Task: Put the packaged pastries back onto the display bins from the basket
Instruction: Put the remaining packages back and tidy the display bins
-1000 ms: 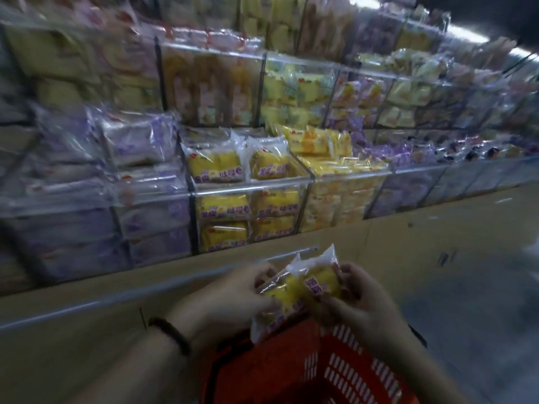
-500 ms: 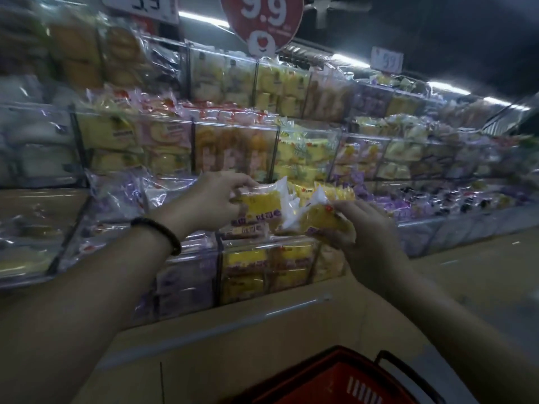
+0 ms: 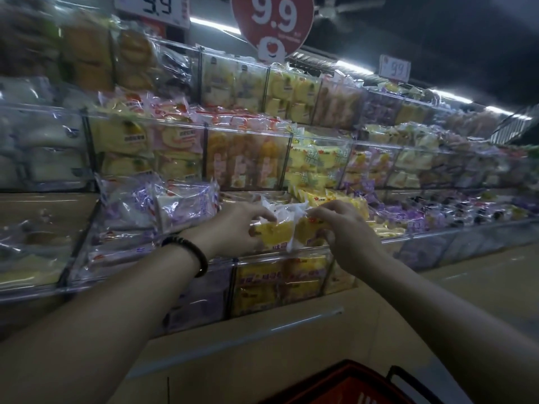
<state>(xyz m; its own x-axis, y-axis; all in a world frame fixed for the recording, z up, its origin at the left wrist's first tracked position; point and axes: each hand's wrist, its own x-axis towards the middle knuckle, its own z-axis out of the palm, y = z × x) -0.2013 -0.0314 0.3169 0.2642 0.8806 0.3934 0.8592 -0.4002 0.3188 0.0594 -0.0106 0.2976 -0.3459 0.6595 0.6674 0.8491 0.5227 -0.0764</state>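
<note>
Dark beaded bracelet [image 3: 186,252], left wrist

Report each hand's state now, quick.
Left hand: holding a yellow pastry packet over the bin.
Right hand: holding a second yellow packet beside it.

2 packaged pastries, yellow cakes in clear wrappers with white crimped ends, are held side by side, the left pack [image 3: 274,233] in the left hand [image 3: 233,225] and the right pack [image 3: 307,228] in the right hand [image 3: 347,228]. They sit at the open top of a clear-walled display bin [image 3: 280,256], which holds matching yellow packs, low at mid-shelf. The red basket [image 3: 347,386] with a black handle lies near, at bottom right.
</note>
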